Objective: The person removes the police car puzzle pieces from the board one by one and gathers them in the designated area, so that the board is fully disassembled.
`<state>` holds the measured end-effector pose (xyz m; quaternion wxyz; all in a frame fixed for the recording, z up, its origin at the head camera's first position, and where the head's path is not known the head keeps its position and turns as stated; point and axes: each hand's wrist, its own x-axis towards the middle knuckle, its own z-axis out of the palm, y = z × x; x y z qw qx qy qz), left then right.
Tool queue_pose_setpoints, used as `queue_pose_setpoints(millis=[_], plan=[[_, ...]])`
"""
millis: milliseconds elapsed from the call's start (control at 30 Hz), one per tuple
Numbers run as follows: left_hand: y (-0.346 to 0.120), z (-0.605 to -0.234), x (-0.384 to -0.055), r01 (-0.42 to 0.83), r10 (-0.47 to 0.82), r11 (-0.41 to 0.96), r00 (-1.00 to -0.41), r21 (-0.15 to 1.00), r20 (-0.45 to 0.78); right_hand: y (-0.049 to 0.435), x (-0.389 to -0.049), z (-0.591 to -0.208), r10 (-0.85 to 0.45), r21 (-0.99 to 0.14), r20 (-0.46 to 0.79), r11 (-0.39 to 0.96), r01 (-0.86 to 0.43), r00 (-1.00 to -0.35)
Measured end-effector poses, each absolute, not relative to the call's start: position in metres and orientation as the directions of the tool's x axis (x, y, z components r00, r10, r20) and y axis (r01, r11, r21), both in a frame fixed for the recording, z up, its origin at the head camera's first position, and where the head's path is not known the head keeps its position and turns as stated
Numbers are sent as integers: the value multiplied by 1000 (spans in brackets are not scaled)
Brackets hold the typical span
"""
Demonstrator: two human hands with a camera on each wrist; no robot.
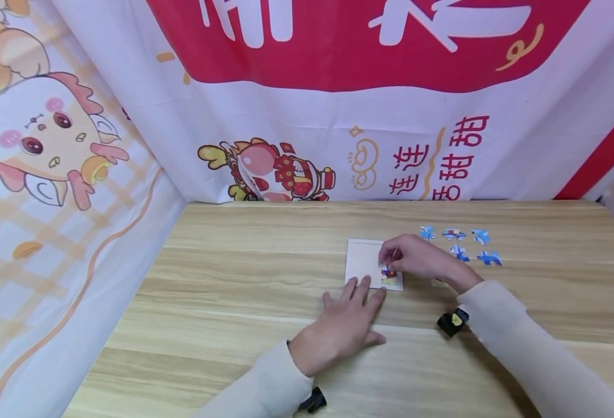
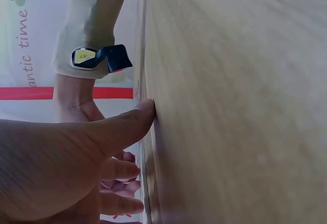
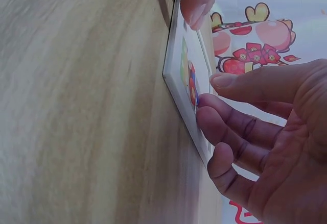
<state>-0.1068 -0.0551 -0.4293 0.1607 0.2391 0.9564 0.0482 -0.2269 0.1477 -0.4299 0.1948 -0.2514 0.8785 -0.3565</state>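
Observation:
A white square puzzle tray lies on the table. In its near right corner lies a colourful puzzle piece, red, blue and yellow; the right wrist view shows that piece flat in the tray. My right hand is over the tray's right side. Its bent fingertips touch the piece's edge, and the thumb stands apart from them. My left hand lies spread palm down, its fingertips at the tray's near edge. In the left wrist view its thumb is stretched out against the table.
Several loose blue puzzle pieces lie on the wooden table right of the tray. Another piece is mostly hidden under the right wrist. A printed cloth hangs along the table's back edge, and another at the left.

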Motion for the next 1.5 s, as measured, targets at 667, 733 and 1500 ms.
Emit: queue_pose_setpoints(millis=[667, 733, 1500], plan=[[-54, -425, -107, 429, 460, 888, -829, 168, -317, 147, -228, -427, -570, -710, -190, 642, -290, -799], [-54, -425, -107, 428, 461, 888, -829, 170, -317, 147, -228, -426, -565, -708, -199, 648, -281, -801], [-52, -427, -107, 429, 456, 890, -834, 155, -311, 152, -227, -430, -590, -712, -179, 630, -310, -788]])
